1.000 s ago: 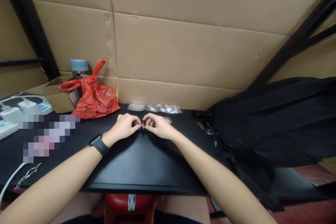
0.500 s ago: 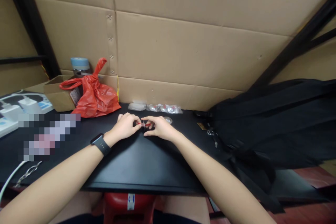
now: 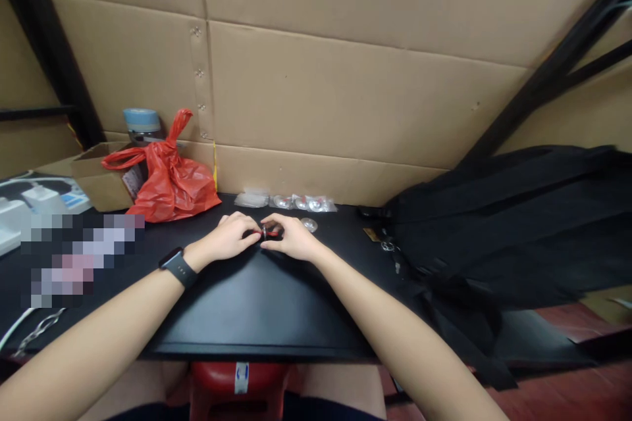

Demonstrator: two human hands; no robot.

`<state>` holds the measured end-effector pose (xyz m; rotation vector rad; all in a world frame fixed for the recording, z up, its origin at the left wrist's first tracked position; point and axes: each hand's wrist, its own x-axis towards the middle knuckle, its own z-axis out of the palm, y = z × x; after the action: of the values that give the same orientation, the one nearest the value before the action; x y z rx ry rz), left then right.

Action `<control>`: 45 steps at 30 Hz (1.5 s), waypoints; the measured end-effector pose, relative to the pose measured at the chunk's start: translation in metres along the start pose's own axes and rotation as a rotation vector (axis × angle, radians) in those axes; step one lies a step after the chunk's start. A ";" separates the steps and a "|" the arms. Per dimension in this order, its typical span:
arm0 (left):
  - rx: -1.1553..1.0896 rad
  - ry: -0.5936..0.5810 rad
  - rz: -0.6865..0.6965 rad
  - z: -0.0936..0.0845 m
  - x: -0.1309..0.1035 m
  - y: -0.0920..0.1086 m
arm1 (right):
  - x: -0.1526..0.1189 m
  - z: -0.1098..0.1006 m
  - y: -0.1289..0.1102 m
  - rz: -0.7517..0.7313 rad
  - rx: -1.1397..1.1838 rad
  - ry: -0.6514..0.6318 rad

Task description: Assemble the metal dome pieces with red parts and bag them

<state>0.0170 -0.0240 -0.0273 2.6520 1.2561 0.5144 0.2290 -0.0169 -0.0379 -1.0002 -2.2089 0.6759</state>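
Nearest is the red stool [image 3: 237,378], under the front edge of the black table [image 3: 257,316]. Beyond this edge, near the middle of the table, both hands meet at one small red-and-metal piece [image 3: 265,233], which is between the fingertips. The left hand [image 3: 230,238] appears to pinch its left side with thumb and finger. The right hand [image 3: 295,237] has thumb and finger spread around the other side; whether this grip presses on the piece, one cannot tell. The handling of this piece seems unfinished, because it is in the fingers and not set down; how complete the piece is, it is too small to judge. Just beyond the right hand, a clear round item [image 3: 309,225] lies loose on the table, outside any packet. Farther, in front of the cardboard wall [image 3: 336,99], lie a whitish packet [image 3: 253,199] and several clear packets [image 3: 315,203] with round silvery contents; these appear not yet unpacked.
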 end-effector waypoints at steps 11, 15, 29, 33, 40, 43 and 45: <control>0.274 -0.011 -0.206 0.010 0.017 -0.038 | 0.003 -0.028 0.006 0.136 -0.131 0.075; 0.307 -0.010 -0.237 0.015 0.022 -0.052 | 0.004 -0.032 0.014 0.160 -0.118 0.073; 0.235 0.049 -0.185 0.012 0.024 -0.056 | 0.004 -0.043 0.019 0.162 -0.021 0.180; 0.222 0.065 -0.211 0.011 0.023 -0.055 | 0.004 -0.044 0.018 0.208 -0.053 0.184; 0.227 0.302 -0.118 -0.001 0.020 -0.046 | 0.005 -0.045 0.020 0.211 -0.073 0.209; 0.160 0.362 -0.002 -0.007 0.019 -0.038 | 0.005 -0.046 0.021 0.209 -0.093 0.218; 0.089 0.332 0.067 -0.008 0.018 -0.030 | 0.005 -0.048 0.022 0.205 -0.100 0.226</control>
<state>0.0027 0.0090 -0.0240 2.7720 1.3020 0.9647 0.2706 0.0091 -0.0182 -1.3001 -1.9767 0.5157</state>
